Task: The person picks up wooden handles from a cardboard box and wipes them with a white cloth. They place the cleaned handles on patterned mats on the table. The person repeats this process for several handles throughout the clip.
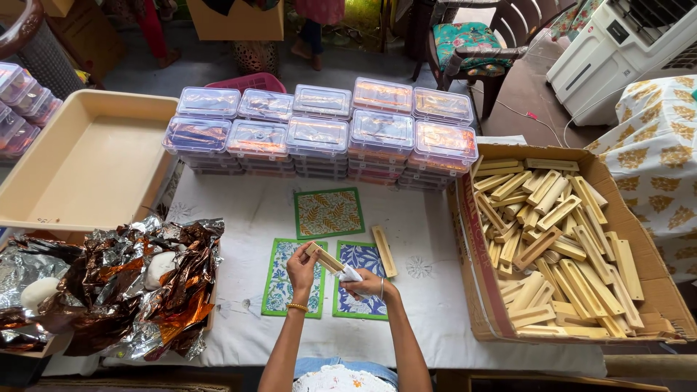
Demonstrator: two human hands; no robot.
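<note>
My left hand (pixel 300 267) holds a small grooved wooden stand (pixel 324 257) tilted over the table. My right hand (pixel 365 284) grips a white cloth (pixel 350 274) pressed against the stand's lower end. Below the hands lie two patterned cards, a green-bordered floral one (pixel 279 287) and a blue floral one (pixel 363 258). A third card with orange leaves (pixel 329 213) lies just beyond them. Another wooden stand (pixel 384 250) rests on the white tablecloth to the right of the blue card.
A cardboard box (pixel 485 290) full of wooden stands sits at the right. Stacked clear plastic boxes (pixel 317 136) line the back. A beige tray (pixel 87 160) and crumpled foil (pixel 123 287) are at the left. A chair and a white cooler stand behind.
</note>
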